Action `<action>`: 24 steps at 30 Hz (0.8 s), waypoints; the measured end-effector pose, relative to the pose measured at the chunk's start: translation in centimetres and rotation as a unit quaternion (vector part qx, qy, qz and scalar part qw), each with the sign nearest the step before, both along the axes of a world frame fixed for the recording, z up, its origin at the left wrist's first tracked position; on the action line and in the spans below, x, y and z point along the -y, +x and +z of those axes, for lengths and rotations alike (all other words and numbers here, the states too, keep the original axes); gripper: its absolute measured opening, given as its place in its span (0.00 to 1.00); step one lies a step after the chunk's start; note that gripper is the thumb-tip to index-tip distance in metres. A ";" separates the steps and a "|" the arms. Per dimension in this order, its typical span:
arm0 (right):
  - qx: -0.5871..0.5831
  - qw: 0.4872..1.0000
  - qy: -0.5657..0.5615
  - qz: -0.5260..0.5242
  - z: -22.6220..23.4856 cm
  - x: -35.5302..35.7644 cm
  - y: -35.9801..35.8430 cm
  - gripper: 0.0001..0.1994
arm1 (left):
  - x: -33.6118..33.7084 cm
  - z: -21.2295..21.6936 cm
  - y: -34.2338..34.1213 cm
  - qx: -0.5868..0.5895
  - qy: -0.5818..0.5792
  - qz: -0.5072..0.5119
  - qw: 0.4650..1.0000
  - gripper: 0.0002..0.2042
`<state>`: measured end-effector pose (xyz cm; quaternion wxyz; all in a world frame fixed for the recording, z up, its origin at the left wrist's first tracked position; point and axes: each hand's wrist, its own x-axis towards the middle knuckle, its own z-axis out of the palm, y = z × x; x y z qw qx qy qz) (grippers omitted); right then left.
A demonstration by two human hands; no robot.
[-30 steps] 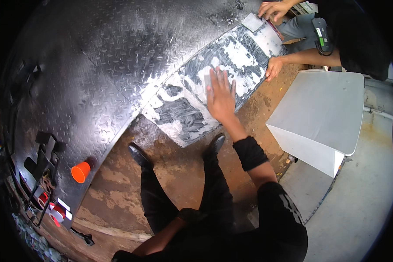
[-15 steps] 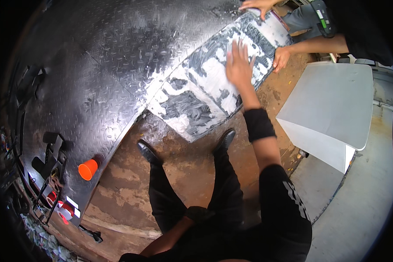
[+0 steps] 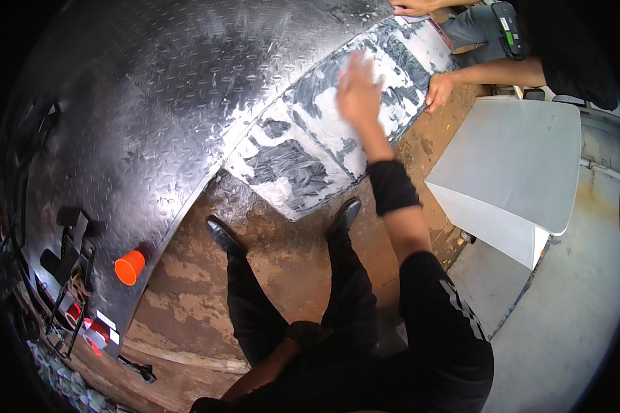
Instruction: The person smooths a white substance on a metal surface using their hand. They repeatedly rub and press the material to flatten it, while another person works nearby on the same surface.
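My right hand [image 3: 358, 93], blurred by motion, lies with its fingers stretched out over a flat rectangular panel [image 3: 310, 131]. The panel is dark grey with white patches and smears, and I see nothing held in that hand. A black band [image 3: 395, 188] wraps my right wrist. My left forearm [image 3: 272, 372] ends at a dark band over my lap, and the left hand beyond it is hidden. At the panel's far right end, another person's one hand [image 3: 439, 91] grips the near edge; their other hand [image 3: 412, 7] is at the far side.
The panel lies along the edge of a dark metal tread-plate surface [image 3: 158, 96]. An orange cup [image 3: 129, 267] and red tape rolls [image 3: 96, 335] stand at lower left, beside black metal frames [image 3: 72, 255]. A pale grey box-like piece [image 3: 510, 162] stands at right on the stained brown floor [image 3: 282, 275].
My right hand has slid left and slightly farther away across the panel. The other person's far hand has shifted up toward the picture's edge. The view has shifted slightly.
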<state>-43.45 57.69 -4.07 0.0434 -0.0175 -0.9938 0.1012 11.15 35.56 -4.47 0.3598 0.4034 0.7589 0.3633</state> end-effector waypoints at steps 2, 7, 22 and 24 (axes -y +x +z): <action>0.015 0.992 0.013 0.123 0.4 3.6 6.8 0.31 | 0.3 -0.4 0.0 0.006 0.031 0.050 0.998 0.15; 0.006 1.000 -0.011 0.003 1.2 -1.0 3.9 0.31 | 0.0 -1.2 -0.9 0.105 -0.054 -0.050 0.992 0.16; 0.038 0.998 -0.021 0.037 2.1 5.5 10.0 0.29 | 0.7 -0.1 -3.4 0.105 -0.041 -0.043 0.993 0.16; 0.030 0.998 -0.034 0.031 1.6 4.9 9.2 0.29 | 1.3 -1.0 -2.5 0.056 -0.023 -0.025 0.998 0.16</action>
